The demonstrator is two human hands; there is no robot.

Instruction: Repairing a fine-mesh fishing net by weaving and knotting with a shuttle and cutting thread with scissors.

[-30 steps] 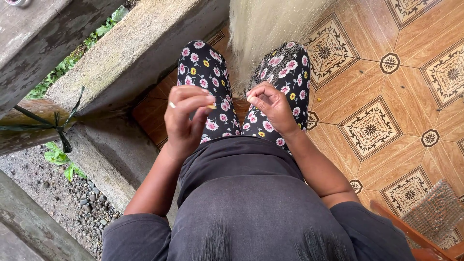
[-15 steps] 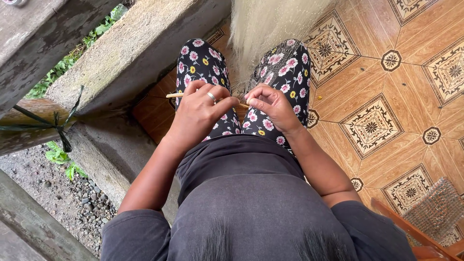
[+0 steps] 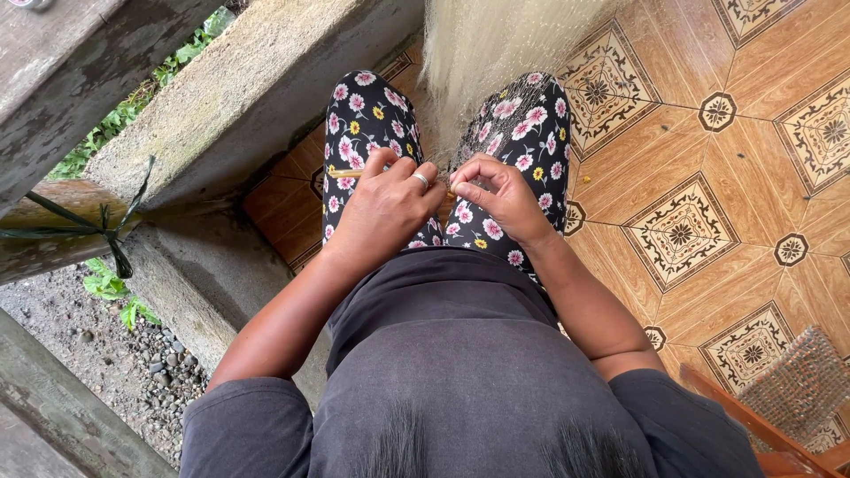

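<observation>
Seated person, seen from above, knees together. The left hand [image 3: 385,202] closes its fingers around a thin yellowish stick [image 3: 343,173], whose tip juts out to the left above the left knee. The right hand [image 3: 500,190] pinches thumb to fingertips on a strand of the net [image 3: 496,53]; what lies in the pinch is too small to tell. The net, pale and fine, hangs from above and drapes between the knees onto the floral trousers [image 3: 367,115]. It looks light, limp and easily snagged, best taken by a few strands near the working point. The stick appears stiff and light, suited to a grip at mid-length.
</observation>
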